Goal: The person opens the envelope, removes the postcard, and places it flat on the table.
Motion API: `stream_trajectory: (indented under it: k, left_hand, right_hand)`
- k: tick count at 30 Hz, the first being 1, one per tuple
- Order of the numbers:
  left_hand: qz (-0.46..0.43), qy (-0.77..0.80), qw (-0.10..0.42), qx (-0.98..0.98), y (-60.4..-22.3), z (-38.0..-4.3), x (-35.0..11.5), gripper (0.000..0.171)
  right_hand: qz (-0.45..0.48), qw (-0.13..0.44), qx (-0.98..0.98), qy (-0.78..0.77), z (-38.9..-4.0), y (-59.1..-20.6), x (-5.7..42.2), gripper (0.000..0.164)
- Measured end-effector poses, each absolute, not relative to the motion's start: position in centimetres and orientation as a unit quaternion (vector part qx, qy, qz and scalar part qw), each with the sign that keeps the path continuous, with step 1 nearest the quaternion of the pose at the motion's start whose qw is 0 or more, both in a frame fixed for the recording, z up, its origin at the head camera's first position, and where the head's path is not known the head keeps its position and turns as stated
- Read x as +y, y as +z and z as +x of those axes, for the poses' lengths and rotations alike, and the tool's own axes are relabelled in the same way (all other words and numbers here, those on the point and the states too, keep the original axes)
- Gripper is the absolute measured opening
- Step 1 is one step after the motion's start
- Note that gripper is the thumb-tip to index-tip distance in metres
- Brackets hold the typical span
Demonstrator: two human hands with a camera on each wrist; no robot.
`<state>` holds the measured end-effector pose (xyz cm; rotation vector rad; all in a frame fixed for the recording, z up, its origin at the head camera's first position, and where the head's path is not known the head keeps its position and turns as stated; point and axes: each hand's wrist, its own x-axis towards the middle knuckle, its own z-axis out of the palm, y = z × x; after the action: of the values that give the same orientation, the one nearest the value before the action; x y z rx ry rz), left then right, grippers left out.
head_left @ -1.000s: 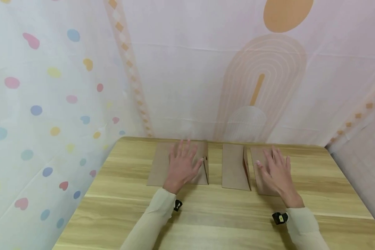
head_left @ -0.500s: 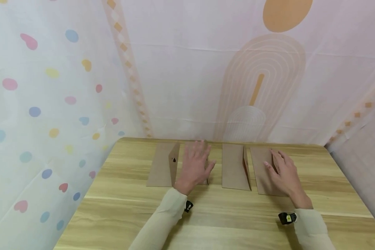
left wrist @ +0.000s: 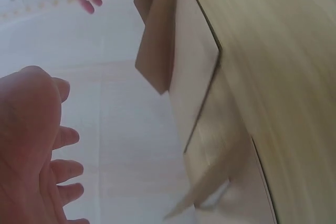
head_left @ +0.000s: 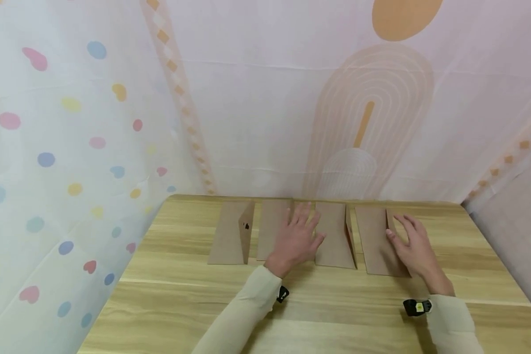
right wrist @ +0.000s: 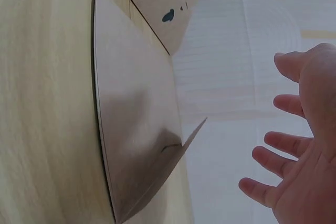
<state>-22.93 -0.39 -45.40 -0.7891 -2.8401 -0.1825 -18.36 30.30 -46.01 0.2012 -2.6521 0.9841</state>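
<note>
Several brown folded cards stand in a row at the table's back, each with one panel flat and a flap raised on its right. The leftmost card (head_left: 227, 235) shows a small black mark on its flap. My left hand (head_left: 295, 241) is held above the gap between the second card (head_left: 271, 233) and the third card (head_left: 330, 236), fingers spread. Beside the raised flap of the rightmost card (head_left: 372, 241) is my right hand (head_left: 418, 250), fingers parted. Both wrist views show the left palm (left wrist: 23, 140) and right palm (right wrist: 310, 166) holding nothing, apart from the cards.
The wood-grain table (head_left: 336, 314) backs onto a pale patterned curtain (head_left: 256, 123). A dotted curtain (head_left: 71, 172) hangs on the left side. Black wrist straps (head_left: 417, 308) are at the sleeve cuffs.
My left hand has moved right, from the left cards toward the third card, uncovering the leftmost card's flap and the second card. My right hand has shifted right, baring the rightmost card's raised flap.
</note>
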Motion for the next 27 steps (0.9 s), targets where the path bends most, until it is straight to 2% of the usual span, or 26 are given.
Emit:
stream_trajectory:
  k: [7, 21, 27]
  left_hand:
    - [-0.305, -0.061, 0.060, -0.949, -45.2, -22.1, 1.8, 0.059]
    - [-0.357, -0.021, 0.023, -0.934, -45.5, -20.5, 6.1, 0.058]
    - [-0.385, 0.000, 0.032, -0.922, -45.8, -20.1, 7.5, 0.056]
  right_hand:
    - [0.062, 0.151, -0.917, 0.364, -18.1, -46.1, 31.1, 0.052]
    - [0.058, 0.137, -0.915, 0.375, -18.0, -47.1, 31.8, 0.052]
    - [0.049, 0.112, -0.909, 0.398, -18.2, -47.3, 32.1, 0.054]
